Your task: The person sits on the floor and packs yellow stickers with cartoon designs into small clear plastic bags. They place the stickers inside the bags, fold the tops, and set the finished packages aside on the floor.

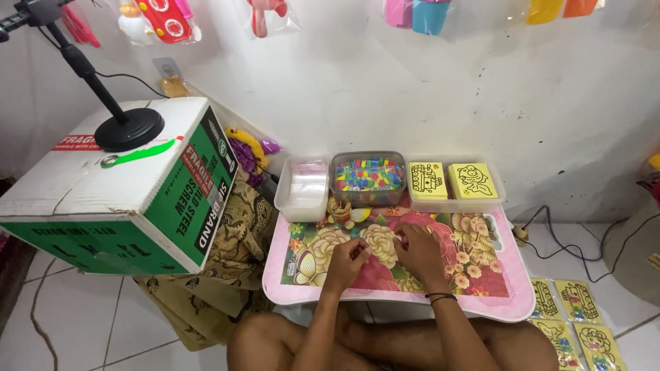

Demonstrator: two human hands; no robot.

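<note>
I sit cross-legged at a small low table (509,306) with a pink rim and a flowered top. Both hands rest on its middle, close together. My left hand (348,260) is curled with the fingertips pinched; whatever it holds is too small to make out. My right hand (416,251), with a black band on the wrist, lies just to its right, fingers bent down onto the tabletop. At the table's far edge stand a clear tub of colourful small pieces (368,176), a white tray of clear bags (305,185) and a tray of yellow picture cards (454,182).
A large green and white cardboard box (124,199) stands at the left with a black stand base (128,129) on it. Patterned cloth (237,233) lies between box and table. Bagged yellow cards (574,319) lie on the floor at the right, near a cable (557,251). Toys hang on the wall.
</note>
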